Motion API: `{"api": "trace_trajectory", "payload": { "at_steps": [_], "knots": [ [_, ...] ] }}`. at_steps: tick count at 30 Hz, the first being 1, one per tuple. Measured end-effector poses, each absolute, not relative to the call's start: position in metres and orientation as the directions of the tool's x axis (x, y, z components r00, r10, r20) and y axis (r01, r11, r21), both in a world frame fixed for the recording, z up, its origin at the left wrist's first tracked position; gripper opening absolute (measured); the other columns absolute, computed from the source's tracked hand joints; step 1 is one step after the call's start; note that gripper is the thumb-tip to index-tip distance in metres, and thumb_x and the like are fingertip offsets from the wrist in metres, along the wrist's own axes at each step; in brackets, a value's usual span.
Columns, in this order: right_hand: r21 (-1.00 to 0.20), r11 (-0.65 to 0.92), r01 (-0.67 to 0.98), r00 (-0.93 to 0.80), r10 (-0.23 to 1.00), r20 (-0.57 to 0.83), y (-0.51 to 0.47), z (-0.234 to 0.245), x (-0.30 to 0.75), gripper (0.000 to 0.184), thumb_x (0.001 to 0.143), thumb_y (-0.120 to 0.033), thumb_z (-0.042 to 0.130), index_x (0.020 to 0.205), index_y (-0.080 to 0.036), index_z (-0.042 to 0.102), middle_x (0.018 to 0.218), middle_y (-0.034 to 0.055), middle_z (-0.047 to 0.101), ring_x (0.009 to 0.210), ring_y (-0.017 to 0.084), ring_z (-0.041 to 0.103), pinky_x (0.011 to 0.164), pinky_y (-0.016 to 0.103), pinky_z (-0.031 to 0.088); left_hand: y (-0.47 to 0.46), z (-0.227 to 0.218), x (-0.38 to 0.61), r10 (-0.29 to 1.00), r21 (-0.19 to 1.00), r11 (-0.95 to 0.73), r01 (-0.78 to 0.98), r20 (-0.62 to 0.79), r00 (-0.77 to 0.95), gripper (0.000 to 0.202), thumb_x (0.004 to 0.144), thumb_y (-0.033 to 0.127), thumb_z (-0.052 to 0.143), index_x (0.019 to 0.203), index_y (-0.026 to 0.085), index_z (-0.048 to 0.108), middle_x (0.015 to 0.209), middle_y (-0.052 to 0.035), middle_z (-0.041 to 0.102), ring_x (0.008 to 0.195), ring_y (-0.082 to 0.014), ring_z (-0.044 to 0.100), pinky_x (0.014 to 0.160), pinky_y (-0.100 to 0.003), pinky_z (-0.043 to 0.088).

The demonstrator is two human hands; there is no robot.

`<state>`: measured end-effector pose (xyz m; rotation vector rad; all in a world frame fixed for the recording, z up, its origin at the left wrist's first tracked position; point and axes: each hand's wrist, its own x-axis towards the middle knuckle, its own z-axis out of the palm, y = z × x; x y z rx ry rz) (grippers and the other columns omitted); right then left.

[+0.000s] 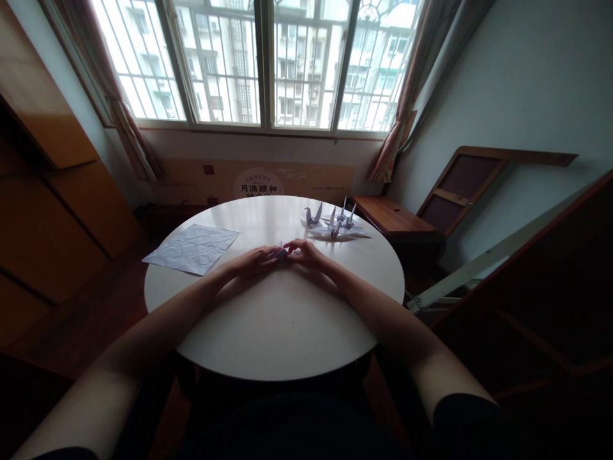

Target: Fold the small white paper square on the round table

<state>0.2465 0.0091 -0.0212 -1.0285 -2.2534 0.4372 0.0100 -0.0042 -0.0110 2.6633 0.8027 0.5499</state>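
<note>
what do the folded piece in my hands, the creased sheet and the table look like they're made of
Piece: probably paper, matte, going by its thin, angular folds, though partly hidden.
Sheet: likely paper, dull, with crease lines all over.
Table: smooth, white, semi-gloss top with soft reflections; laminate or painted board, hard to tell.

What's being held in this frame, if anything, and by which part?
A small piece of folded paper: the left hand has its left side, the right hand its right. Which flaps are pinched is too small to tell.
</note>
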Motion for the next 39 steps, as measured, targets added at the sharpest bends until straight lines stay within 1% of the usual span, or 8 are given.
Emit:
{"api": "trace_trajectory", "payload": {
  "at_steps": [2, 5, 11, 17, 20, 23, 28, 39],
  "knots": [
    [-0.539, 0.702, 0.465, -0.6, 0.698, 0.391, 0.011, -0.02, 0.251, 0.02, 0.078, -0.014, 0.072, 0.098, -0.016, 0.076, 0.09, 0.005, 0.072, 0.081, 0.016, 0.065, 0.076, 0.026, 0.048, -0.003, -0.007, 0.01, 0.543, 0.325, -0.828, 0.457, 0.263, 0.797, 0.037, 0.101, 0.036, 0.043, 0.13, 0.022, 0.061, 0.124, -0.0076, 0.068, 0.111, -0.0237, 0.063, 0.102, -0.035, 0.046],
    [-0.464, 0.731, 0.5, -0.61, 0.678, 0.411, 0.013, -0.018, 0.257, 0.012, 0.076, -0.009, 0.071, 0.083, -0.016, 0.078, 0.088, 0.0069, 0.072, 0.08, 0.017, 0.064, 0.078, 0.029, 0.048, 0.0, -0.003, 0.007, 0.55, 0.202, -0.835, 0.512, 0.276, 0.788, 0.034, 0.102, 0.031, 0.041, 0.119, 0.021, 0.068, 0.123, -0.0077, 0.068, 0.119, -0.0246, 0.058, 0.11, -0.041, 0.039],
    [-0.374, 0.628, 0.682, -0.476, 0.77, 0.425, 0.015, -0.013, 0.266, 0.046, 0.07, 0.009, 0.049, 0.075, -0.024, 0.081, 0.097, 0.0045, 0.073, 0.09, 0.019, 0.063, 0.089, 0.033, 0.046, -0.001, -0.002, 0.003, 0.554, 0.193, -0.832, 0.521, 0.344, 0.758, 0.024, 0.094, 0.029, 0.056, 0.104, 0.02, 0.075, 0.099, -0.0087, 0.068, 0.094, -0.0217, 0.065, 0.092, -0.034, 0.049],
    [-0.442, 0.639, 0.63, -0.399, 0.754, 0.522, 0.01, -0.003, 0.263, 0.036, 0.079, 0.002, 0.05, 0.081, -0.016, 0.08, 0.09, 0.0075, 0.071, 0.08, 0.016, 0.064, 0.078, 0.03, 0.049, -0.006, -0.006, 0.005, 0.514, 0.145, -0.853, 0.502, 0.401, 0.758, 0.022, 0.092, 0.026, 0.057, 0.104, 0.02, 0.074, 0.118, -0.0098, 0.062, 0.09, -0.0205, 0.067, 0.087, -0.033, 0.053],
    [-0.469, 0.703, 0.535, -0.486, 0.71, 0.509, 0.007, -0.005, 0.257, 0.039, 0.079, 0.004, 0.051, 0.092, -0.017, 0.08, 0.095, 0.0079, 0.07, 0.08, 0.015, 0.064, 0.075, 0.027, 0.048, -0.007, -0.008, 0.008, 0.538, 0.116, -0.832, 0.543, 0.414, 0.735, 0.023, 0.094, 0.03, 0.057, 0.104, 0.02, 0.074, 0.134, -0.0116, 0.054, 0.093, -0.022, 0.067, 0.091, -0.037, 0.052],
    [-0.447, 0.743, 0.497, -0.603, 0.667, 0.437, 0.005, -0.012, 0.253, 0.039, 0.079, 0.003, 0.056, 0.101, -0.019, 0.08, 0.096, 0.0082, 0.068, 0.08, 0.014, 0.062, 0.075, 0.026, 0.048, -0.004, -0.011, 0.008, 0.547, 0.098, -0.826, 0.555, 0.377, 0.747, 0.025, 0.095, 0.032, 0.055, 0.11, 0.022, 0.073, 0.135, -0.0108, 0.058, 0.1, -0.0253, 0.065, 0.096, -0.042, 0.049],
    [-0.372, 0.779, 0.505, -0.677, 0.625, 0.389, 0.007, -0.018, 0.254, 0.03, 0.082, -0.004, 0.061, 0.098, -0.02, 0.081, 0.093, 0.008, 0.064, 0.08, 0.014, 0.06, 0.078, 0.027, 0.048, 0.005, -0.016, 0.005, 0.551, 0.151, -0.831, 0.535, 0.344, 0.76, 0.031, 0.098, 0.035, 0.051, 0.119, 0.024, 0.071, 0.128, -0.0089, 0.067, 0.113, -0.0267, 0.062, 0.101, -0.041, 0.047],
    [-0.436, 0.76, 0.482, -0.68, 0.639, 0.36, 0.008, -0.015, 0.259, 0.03, 0.083, -0.003, 0.058, 0.096, -0.017, 0.081, 0.089, 0.0082, 0.066, 0.072, 0.012, 0.059, 0.071, 0.024, 0.047, 0.01, -0.018, 0.0, 0.517, 0.254, -0.856, 0.45, 0.399, 0.758, 0.032, 0.094, 0.036, 0.058, 0.118, 0.021, 0.073, 0.125, -0.012, 0.069, 0.114, -0.0268, 0.066, 0.1, -0.04, 0.051]
  ]
}}
